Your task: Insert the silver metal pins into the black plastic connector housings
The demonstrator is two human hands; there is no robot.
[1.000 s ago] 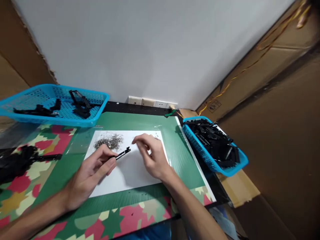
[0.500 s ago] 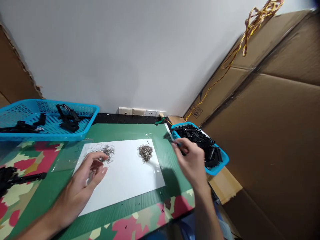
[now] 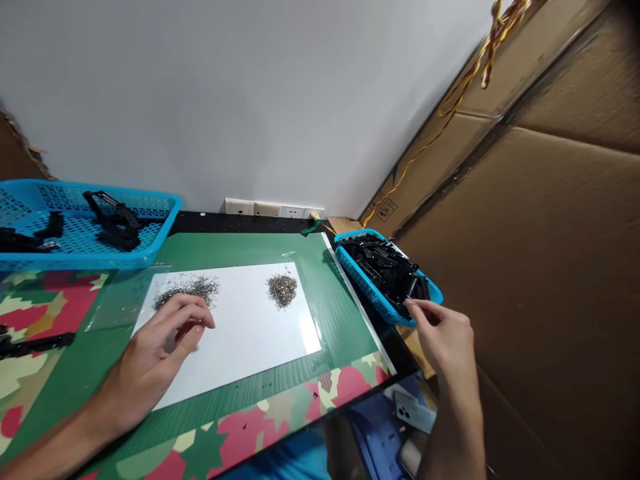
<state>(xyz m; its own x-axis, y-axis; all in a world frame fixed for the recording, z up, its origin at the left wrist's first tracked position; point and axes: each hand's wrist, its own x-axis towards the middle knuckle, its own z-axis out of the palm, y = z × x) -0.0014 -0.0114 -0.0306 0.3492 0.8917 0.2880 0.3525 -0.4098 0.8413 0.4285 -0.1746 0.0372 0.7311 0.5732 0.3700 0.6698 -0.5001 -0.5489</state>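
Observation:
My left hand [image 3: 173,343] hovers low over the white sheet [image 3: 250,333], just in front of a loose pile of thin dark metal pieces [image 3: 193,290]. Its fingers are loosely curled, with the thumb a little apart, and nothing shows between them. At the near right rim of the small blue basket [image 3: 367,287], my right hand [image 3: 447,337] has thumb and forefinger pinched together. Black plastic parts [image 3: 380,263] fill that basket. A thin shiny piece shows by the pinched fingertips; whether they hold it is unclear. A compact pile of small brownish metal pieces [image 3: 283,290] lies on the sheet's right side.
A larger blue basket [image 3: 165,233] with several black parts stands at the left. Another black part [image 3: 37,345] lies on the camouflage cloth [image 3: 47,303]. Wall sockets [image 3: 267,209] line the back, cardboard [image 3: 550,233] the right. A phone [image 3: 414,411] lies below the table edge.
My right hand has moved right and down from the basket's left side to its near right rim. My left hand's fingers have drawn closer to the thumb. The view has shifted slightly.

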